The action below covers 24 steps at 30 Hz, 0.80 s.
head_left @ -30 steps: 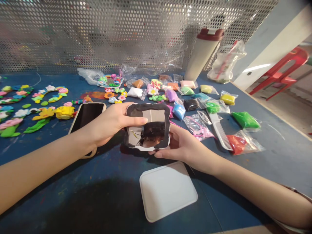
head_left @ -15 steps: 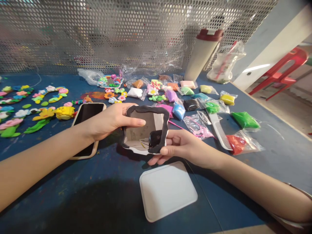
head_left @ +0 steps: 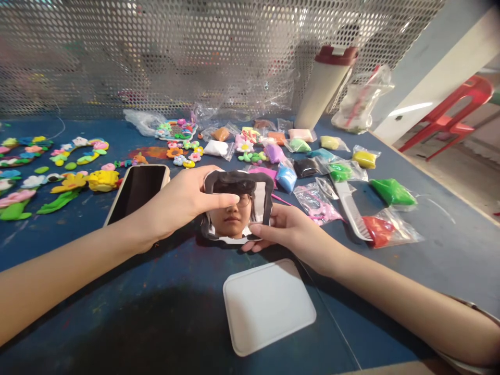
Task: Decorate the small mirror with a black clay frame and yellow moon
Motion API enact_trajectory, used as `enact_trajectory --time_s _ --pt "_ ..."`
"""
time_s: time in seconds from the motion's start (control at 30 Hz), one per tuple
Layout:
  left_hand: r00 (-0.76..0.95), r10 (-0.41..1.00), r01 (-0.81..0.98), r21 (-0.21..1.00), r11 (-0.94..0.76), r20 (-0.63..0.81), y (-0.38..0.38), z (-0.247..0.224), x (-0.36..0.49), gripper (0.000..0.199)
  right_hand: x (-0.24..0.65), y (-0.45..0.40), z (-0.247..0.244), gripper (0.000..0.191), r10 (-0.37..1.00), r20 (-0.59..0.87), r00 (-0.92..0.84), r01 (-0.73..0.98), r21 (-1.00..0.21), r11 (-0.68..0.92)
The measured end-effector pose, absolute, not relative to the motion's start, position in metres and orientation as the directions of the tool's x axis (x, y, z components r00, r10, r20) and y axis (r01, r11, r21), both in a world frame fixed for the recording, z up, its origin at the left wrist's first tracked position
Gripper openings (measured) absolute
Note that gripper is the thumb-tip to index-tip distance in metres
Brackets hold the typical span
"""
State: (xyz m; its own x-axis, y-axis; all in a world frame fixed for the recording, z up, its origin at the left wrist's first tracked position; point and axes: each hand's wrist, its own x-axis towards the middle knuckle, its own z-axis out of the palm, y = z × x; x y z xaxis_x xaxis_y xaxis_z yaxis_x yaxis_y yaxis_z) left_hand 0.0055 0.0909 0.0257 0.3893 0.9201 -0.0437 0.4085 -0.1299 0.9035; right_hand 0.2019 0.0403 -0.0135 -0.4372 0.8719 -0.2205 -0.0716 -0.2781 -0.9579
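Above the table I hold a small square mirror (head_left: 239,217) in both hands. Uneven black clay (head_left: 267,195) runs along its rim, with a white edge showing at the bottom. My left hand (head_left: 183,202) grips the upper left side, its thumb lying across the glass. On the lower right corner my right hand (head_left: 291,225) is closed, thumb in front and fingers behind. A person's reflection fills much of the glass. Below the mirror lies a pale rounded-square plate or lid (head_left: 269,307), touched by neither hand. The left forearm partly covers a phone (head_left: 136,190).
Bagged coloured clay (head_left: 287,177) lies across the back, beside a white comb (head_left: 353,213). Clay flowers and shapes (head_left: 74,182) spread at the left. A tumbler (head_left: 326,86) and a plastic bag (head_left: 361,101) stand before a perforated metal panel (head_left: 156,57).
The mirror has tilted, so its reflection changed from a dark device and a plain surface to a person. Both hands moved slightly with it, keeping their grip.
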Motion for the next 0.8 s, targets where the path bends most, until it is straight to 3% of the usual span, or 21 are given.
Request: enact_trajectory --time_s 0.2,0.8 --pt "0.413 0.911 0.385 0.908 -0.167 -0.007 0.0920 0.0237 0.0038 0.028 0.2035 0.0410 -0.0137 0.019 0.862 -0.221 -0.456 -0.126 -0.943 -0.308" --pt "0.398 0.910 0.298 0.955 -0.005 -0.119 0.0945 0.0206 0.0060 0.032 0.2039 0.0400 -0.0093 0.029 0.858 -0.251 -0.448 -0.063 -0.949 -0.310"
